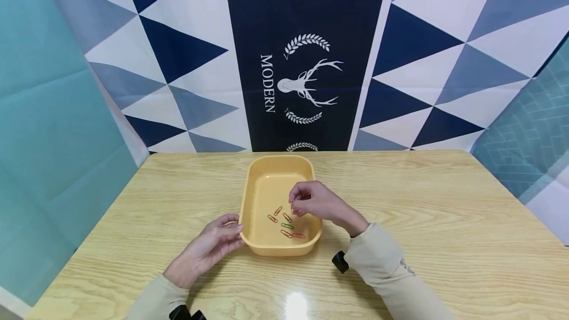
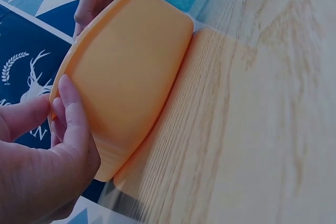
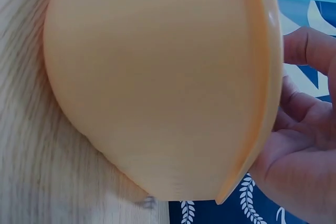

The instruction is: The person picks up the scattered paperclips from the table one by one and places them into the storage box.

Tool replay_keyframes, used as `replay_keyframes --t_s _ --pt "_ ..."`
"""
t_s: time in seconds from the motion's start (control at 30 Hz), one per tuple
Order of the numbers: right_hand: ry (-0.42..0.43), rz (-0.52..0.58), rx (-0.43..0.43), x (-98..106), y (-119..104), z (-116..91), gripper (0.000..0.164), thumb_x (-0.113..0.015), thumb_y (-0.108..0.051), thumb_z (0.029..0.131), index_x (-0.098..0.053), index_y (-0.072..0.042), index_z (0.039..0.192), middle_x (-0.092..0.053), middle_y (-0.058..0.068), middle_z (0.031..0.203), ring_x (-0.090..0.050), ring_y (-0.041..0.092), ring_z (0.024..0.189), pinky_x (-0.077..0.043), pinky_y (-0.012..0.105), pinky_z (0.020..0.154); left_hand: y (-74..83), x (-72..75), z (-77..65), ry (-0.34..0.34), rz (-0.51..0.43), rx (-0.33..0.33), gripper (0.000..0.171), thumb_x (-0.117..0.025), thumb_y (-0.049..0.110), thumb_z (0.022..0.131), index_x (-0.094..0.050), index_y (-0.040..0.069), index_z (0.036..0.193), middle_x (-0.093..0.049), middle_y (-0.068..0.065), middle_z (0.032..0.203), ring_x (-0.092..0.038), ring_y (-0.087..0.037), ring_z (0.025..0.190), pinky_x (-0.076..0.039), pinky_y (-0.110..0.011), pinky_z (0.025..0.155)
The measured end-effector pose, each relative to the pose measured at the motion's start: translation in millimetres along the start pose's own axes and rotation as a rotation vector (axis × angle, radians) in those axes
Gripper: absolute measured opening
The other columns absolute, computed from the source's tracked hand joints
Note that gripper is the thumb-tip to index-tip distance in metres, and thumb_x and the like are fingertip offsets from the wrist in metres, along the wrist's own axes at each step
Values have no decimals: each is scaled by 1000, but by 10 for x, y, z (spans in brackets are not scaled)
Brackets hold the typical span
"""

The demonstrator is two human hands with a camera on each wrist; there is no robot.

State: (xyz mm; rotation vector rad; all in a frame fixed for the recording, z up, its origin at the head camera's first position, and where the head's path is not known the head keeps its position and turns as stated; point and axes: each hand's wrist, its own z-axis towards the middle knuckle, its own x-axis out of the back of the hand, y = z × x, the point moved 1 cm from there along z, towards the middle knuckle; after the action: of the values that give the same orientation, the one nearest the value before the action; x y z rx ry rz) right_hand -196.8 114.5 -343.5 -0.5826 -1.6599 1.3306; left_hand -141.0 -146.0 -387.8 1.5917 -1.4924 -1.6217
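A yellow-orange plastic tray (image 1: 262, 181) stands on the table, with several paper clips on its bottom. Most are orange, such as one orange clip (image 1: 272, 219); there is also a green clip (image 1: 287, 225) and a pinkish-red clip (image 1: 299, 235). My left hand (image 1: 218, 241) grips the rim at the near left corner, thumb and fingers on either side of it in the left wrist view. Over the right part of the tray, my right hand (image 1: 317, 204) pinches a small reddish paper clip, mostly covered by the fingertips. In the right wrist view the tray wall (image 3: 157, 77) hides those fingertips.
The wooden table (image 1: 422, 201) extends to both sides of the tray. A patterned cloth (image 1: 191, 63) hangs behind its far edge, and a teal cloth (image 1: 58, 112) hangs at the left. Dark wrist devices (image 1: 341, 262) sit at both sleeves.
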Motion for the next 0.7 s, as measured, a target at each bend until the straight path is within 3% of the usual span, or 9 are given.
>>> replay_keyframes --t_s 0.7 --pt "8 -25 15 -11 37 9 6 -60 1 86 -59 4 91 -59 8 80 -61 18 75 -58 44 74 -3 1 5 18 -16 8 36 -52 -6 92 -32 -10 121 -53 -12 99 -58 -17 87 -54 -26 83"
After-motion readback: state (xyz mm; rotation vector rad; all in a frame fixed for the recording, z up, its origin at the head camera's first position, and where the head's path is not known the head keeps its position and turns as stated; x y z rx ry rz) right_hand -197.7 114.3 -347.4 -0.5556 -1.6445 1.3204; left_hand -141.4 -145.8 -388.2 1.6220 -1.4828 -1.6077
